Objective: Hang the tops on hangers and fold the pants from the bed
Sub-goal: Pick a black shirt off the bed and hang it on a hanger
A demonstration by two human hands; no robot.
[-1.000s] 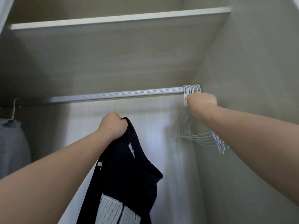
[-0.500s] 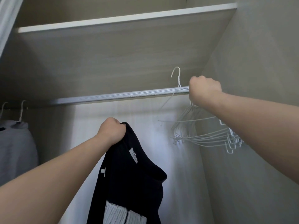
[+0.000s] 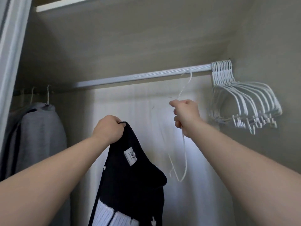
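left grip [image 3: 108,129] clutches black top [image 3: 130,176] hanging below | right grip [image 3: 185,116] clutches white hanger [image 3: 185,159]

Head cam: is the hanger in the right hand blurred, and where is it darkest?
Head view: the hanger in the right hand is faint and smeared against the bright back panel; the black top in the left hand and the spare hangers look sharper; darkest is the grey garment at far left.

Pale wood-grain wardrobe [image 3: 268,38], shelf [image 3: 114,38] above a silver rail [image 3: 138,77], white frame [image 3: 11,62] left.
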